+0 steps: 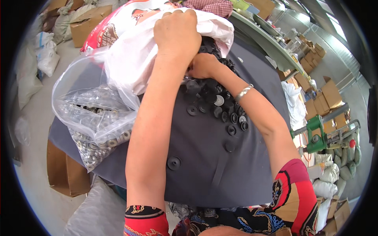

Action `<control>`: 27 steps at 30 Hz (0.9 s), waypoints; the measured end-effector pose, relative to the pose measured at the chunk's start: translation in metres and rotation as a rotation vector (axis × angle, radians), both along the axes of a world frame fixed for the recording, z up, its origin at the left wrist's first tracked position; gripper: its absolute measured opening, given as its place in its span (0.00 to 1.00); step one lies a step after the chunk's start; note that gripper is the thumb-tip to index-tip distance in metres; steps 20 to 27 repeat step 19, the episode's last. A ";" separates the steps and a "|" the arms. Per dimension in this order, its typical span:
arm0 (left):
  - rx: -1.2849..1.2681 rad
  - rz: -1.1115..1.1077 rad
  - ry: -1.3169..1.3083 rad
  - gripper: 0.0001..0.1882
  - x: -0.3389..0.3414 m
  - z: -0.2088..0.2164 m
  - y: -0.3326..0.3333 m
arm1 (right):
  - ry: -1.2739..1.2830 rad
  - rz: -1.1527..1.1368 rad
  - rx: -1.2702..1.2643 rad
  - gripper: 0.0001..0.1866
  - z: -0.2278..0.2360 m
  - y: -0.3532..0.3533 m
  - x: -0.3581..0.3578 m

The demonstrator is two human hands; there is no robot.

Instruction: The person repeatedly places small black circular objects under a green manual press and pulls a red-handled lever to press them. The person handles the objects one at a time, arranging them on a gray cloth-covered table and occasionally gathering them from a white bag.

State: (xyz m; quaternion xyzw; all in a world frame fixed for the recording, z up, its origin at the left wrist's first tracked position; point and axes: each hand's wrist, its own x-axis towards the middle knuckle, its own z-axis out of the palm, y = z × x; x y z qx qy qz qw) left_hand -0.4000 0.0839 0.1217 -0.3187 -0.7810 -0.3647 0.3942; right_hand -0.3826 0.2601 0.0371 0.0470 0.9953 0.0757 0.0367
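Observation:
My left hand (177,33) is closed over the rim of a white woven sack (134,51) that lies on the dark grey tabletop (197,173). Just below and to its right, my right hand (203,66) is curled at the sack's mouth, its fingertips hidden behind my left wrist. Black round plastic caps (204,94) spill from the mouth onto the table, with a few paler discs (219,100) among them. One black disc (173,163) lies apart, near my left forearm. Left of that arm sits a clear zip bag (98,129) of small metal rings.
A cardboard box (67,169) stands on the floor beside the table's left edge. At the right is a green metal clamp-like fixture (315,133). A long bench (267,39) with goods runs along the back right. Cartons and white sacks (47,55) line both sides.

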 end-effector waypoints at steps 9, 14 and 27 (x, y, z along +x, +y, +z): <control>-0.147 0.035 -0.013 0.17 -0.001 -0.008 0.007 | 0.181 0.127 -0.045 0.17 0.012 0.003 0.170; -0.266 0.016 -0.030 0.22 0.016 0.000 0.002 | 0.375 0.181 -0.370 0.19 0.042 -0.008 0.221; -0.009 -0.361 0.131 0.27 0.034 0.012 0.008 | 0.694 -0.031 -0.362 0.18 0.048 0.033 0.245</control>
